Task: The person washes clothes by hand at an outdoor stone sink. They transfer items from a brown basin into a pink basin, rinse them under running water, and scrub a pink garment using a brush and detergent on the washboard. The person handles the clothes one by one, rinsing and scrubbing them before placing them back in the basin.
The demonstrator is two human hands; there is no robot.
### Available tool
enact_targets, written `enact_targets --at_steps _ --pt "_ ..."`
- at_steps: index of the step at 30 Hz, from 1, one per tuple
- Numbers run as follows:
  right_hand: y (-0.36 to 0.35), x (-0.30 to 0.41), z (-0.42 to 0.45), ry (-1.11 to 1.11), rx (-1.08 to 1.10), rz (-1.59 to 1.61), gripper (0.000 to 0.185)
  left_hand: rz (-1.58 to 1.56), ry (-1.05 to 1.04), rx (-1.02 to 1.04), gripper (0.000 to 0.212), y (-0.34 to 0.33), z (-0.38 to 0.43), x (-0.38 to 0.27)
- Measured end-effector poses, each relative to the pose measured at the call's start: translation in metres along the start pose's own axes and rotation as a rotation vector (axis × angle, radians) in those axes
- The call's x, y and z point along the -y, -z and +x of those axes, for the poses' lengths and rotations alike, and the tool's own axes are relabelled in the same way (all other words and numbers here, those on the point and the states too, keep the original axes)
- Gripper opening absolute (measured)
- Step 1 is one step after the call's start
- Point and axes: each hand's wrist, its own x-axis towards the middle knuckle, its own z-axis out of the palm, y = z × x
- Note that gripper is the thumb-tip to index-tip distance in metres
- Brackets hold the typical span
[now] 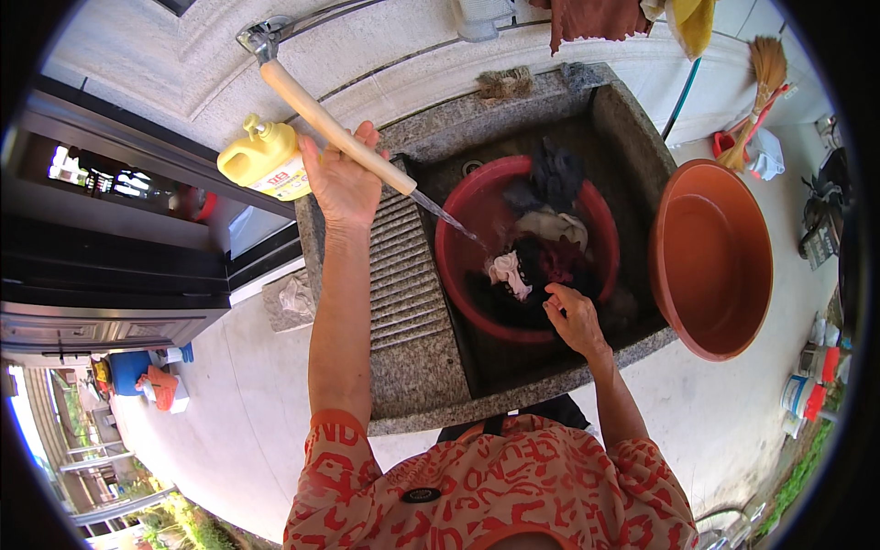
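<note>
My left hand (349, 196), palm up, holds a beige hose (302, 100) that runs down from a metal faucet (260, 38). A stream of water (445, 214) falls from the hose's end into a red plastic basin (455, 206). Wet clothes lie in this basin: a white cloth (507, 273), a maroon one (564, 260), a beige one (546, 225) and dark cloth (555, 172) draped towards the far rim. Over the basin's near right side, my right hand (579, 322) has its fingers loosely bent and apart, with nothing visible in them. The basin stands inside a stone sink (629, 127).
A ribbed stone washboard (402, 275) forms the sink's left side. A yellow pump jug (265, 161) stands at its far left corner. Beyond the right edge is an orange-brown tub (715, 261). A scrubber (505, 84) lies on the back ledge. A broom (764, 75) leans at the far right.
</note>
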Motion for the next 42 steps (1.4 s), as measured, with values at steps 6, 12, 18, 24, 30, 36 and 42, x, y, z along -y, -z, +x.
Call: enact_targets --at_steps 6,12,18,24,30,36,42 --pt "-0.010 0.008 0.019 0.081 0.090 -0.088 0.029 0.104 -0.038 -0.028 0.068 0.007 -0.006 -0.004" --pt "-0.069 -0.019 0.042 0.194 0.280 -0.520 0.056 0.148 0.020 -0.223 0.075 0.023 -0.027 0.011" --pt "-0.070 -0.027 0.079 -0.019 0.299 -0.723 0.058 0.205 0.219 -0.350 0.039 0.089 -0.080 0.053" --pt "-0.069 -0.070 0.095 -0.251 0.180 -0.466 0.041 0.300 0.477 -0.294 0.027 0.098 -0.141 0.129" --pt "-0.050 -0.074 0.090 -0.271 0.091 0.098 0.026 1.053 0.357 -0.023 0.082 0.109 -0.157 0.209" --pt "0.017 0.023 0.100 -0.254 0.153 0.695 0.020 1.443 0.300 0.089 0.074 0.109 -0.151 0.241" --pt "0.068 0.079 0.103 -0.363 -0.132 0.950 0.017 1.296 0.187 0.104 0.029 0.120 -0.160 0.242"
